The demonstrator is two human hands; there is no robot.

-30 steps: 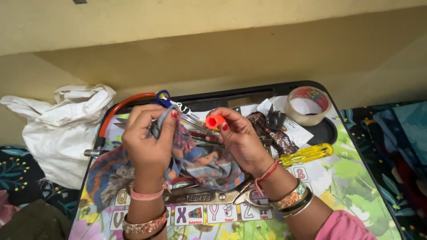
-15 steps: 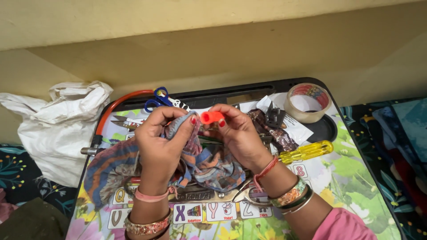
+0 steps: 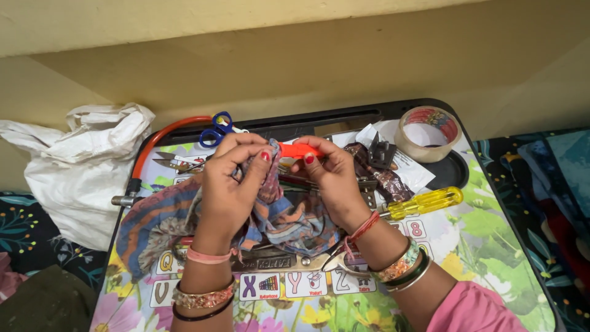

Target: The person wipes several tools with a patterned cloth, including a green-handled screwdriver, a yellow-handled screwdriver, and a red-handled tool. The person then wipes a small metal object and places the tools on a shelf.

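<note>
Both hands meet over a small folding table (image 3: 491,258) with a flower and alphabet print. My right hand (image 3: 335,178) pinches a small tool with an orange handle (image 3: 298,150) between thumb and fingers. My left hand (image 3: 230,184) grips a fold of striped patterned cloth (image 3: 289,221) and presses it against the end of that orange handle. The rest of the cloth hangs down and spreads over the table toward the left (image 3: 147,227). Whatever tip the orange tool has is hidden by the cloth and my fingers.
On the table lie blue-handled scissors (image 3: 216,129), a yellow-handled screwdriver (image 3: 424,203), a roll of clear tape (image 3: 428,134), large metal shears (image 3: 307,261) under the cloth, an orange hacksaw frame (image 3: 157,144) and small clippers (image 3: 172,163). A white plastic bag (image 3: 80,166) sits left of the table.
My left hand has shifted right with the cloth, up against the orange handle. The handle has turned from pointing at me to lying sideways. The view has tilted slightly down.
</note>
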